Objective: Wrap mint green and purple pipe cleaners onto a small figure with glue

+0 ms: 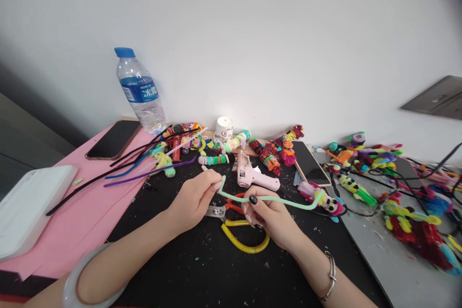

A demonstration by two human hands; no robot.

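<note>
My left hand [197, 198] pinches one end of a mint-green pipe cleaner [285, 200] above the black mat [202, 269]. My right hand [269, 214], with dark-painted nails, grips the same pipe cleaner further along; the free end curls up to the right. Both hands hover over scissors with yellow and red handles [245, 243] lying on the mat. A pink glue gun [254, 178] rests just beyond the hands. A pale bangle sits on my left wrist and a silver bracelet on my right.
A water bottle [140, 92], a dark phone [113, 139] and long pipe cleaners [144, 166] lie on pink paper at left, with a white box [31, 204] at the edge. Colourful pipe-cleaner figures [274, 151] line the back and crowd the grey surface [397, 260] at right.
</note>
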